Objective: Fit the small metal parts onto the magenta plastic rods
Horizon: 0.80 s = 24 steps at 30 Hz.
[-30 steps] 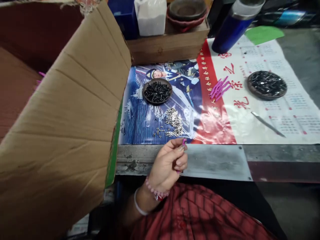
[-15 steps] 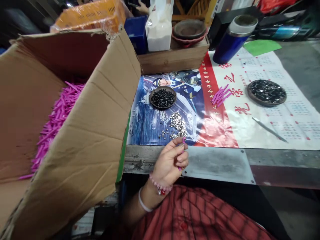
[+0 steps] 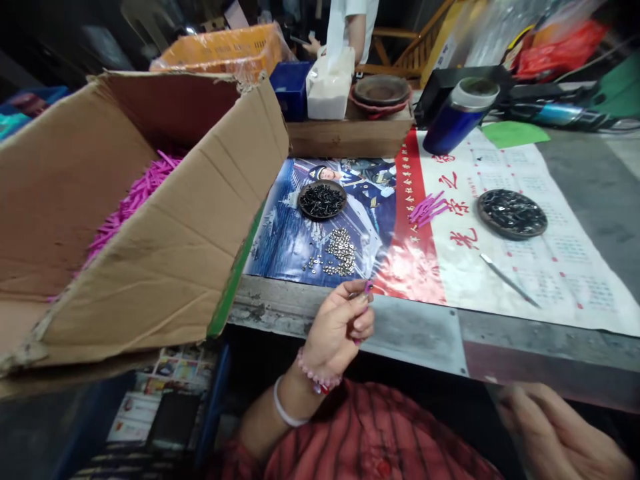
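Observation:
My left hand [image 3: 336,331] hovers at the near edge of the table [image 3: 415,327], fingers pinched shut on a short pink stick [image 3: 367,288]. Just beyond it lies a heap of small silver metal parts [image 3: 340,250] and a dark dish of black pins [image 3: 323,200] on a printed poster. A few loose pink sticks [image 3: 425,208] lie further right. My right hand [image 3: 553,430] shows blurred at the bottom right, below the table edge; its fingers are smeared. A big cardboard box [image 3: 165,220] at the left holds several pink sticks [image 3: 135,197].
A second dark dish of black parts [image 3: 511,213] and a thin metal tool [image 3: 507,288] lie at the right. At the back are a blue flask [image 3: 457,117], a wooden box [image 3: 350,137], a white bag [image 3: 327,90] and an orange crate [image 3: 225,50]. A person in white [image 3: 350,20] stands behind.
The view has swung up and back, showing more of the box's inside. My right hand has come into view at the bottom right. My left hand keeps its pinch on the pink stick.

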Available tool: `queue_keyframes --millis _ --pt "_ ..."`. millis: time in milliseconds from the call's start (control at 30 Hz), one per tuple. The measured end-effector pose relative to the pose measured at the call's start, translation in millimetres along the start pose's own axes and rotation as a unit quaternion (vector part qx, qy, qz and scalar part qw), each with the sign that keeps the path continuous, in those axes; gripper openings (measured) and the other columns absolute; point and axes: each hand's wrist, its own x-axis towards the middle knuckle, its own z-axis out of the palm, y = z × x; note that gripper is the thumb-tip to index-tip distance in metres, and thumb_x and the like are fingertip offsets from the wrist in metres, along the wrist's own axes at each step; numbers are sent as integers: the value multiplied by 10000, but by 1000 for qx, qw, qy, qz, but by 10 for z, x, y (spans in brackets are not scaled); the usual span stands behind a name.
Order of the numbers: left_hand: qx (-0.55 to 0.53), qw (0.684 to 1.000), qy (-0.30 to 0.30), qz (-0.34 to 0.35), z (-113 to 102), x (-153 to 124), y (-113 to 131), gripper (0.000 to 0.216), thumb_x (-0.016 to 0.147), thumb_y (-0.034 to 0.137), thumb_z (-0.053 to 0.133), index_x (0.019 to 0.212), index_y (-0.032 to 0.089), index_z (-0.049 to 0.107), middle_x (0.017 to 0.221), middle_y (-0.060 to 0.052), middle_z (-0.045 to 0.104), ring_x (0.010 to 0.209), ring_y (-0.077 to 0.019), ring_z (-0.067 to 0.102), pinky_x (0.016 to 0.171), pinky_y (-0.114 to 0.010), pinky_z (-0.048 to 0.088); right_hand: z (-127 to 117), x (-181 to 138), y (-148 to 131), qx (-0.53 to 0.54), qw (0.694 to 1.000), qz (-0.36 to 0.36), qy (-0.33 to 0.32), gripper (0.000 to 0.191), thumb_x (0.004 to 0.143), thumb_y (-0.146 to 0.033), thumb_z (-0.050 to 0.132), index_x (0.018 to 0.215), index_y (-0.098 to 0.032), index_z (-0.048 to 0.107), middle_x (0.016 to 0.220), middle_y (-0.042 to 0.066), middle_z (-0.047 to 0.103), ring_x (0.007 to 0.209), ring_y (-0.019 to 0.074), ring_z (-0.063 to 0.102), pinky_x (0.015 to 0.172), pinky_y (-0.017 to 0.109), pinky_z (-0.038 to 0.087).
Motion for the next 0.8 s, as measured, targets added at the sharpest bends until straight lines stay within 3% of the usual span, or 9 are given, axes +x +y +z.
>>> queue_keyframes --millis 100,200,267,367,533,700,800 --pt "51 998 2 49 91 -42 -237 338 678 235 899 900 144 661 646 51 562 434 -23 360 422 -165 201 298 228 -95 8 996 -52 -66 281 1024 -396 537 847 -230 679 628 11 668 481 128 625 481 207 511" --pt "120 988 11 96 131 -104 -478 321 731 309 890 919 144 688 570 71 507 453 -45 378 449 -177 248 560 436 -192 110 980 -73 -149 530 1078 -482 359 696 -197 591 607 13 588 516 132 574 483 234 473" --pt "167 978 14 125 134 -147 -617 294 780 343 867 935 150 708 564 67 502 466 -55 385 463 -186 282 650 514 -215 178 967 -68 -168 634 1080 -541 286 607 -196 531 545 0 507 481 125 496 448 242 412" --pt "222 960 15 169 126 -188 -774 229 842 364 823 927 174 730 674 33 564 509 -60 411 477 -190 316 689 533 -211 217 961 -71 -155 634 1075 -534 333 561 -199 494 511 -18 461 469 115 466 448 229 399" --pt "263 937 7 229 115 -194 -938 100 915 325 749 941 229 751 877 3 605 587 -66 447 521 -185 373 698 463 -168 238 965 -48 -103 448 1042 -399 513 653 -184 569 579 -24 549 521 108 547 497 195 438" --pt "320 908 -4 273 90 -237 -1036 104 987 274 647 1009 276 749 950 -12 605 736 -109 554 689 -223 475 701 447 -114 269 957 -46 -96 465 1074 -370 432 654 -189 517 585 -37 492 503 94 469 463 197 372" --pt "332 899 0 287 72 -252 -1046 116 999 246 620 1002 272 734 949 -15 603 854 -145 608 783 -249 504 701 455 -121 227 967 -76 -86 418 1053 -321 487 656 -190 508 595 -40 462 515 94 455 479 203 372"
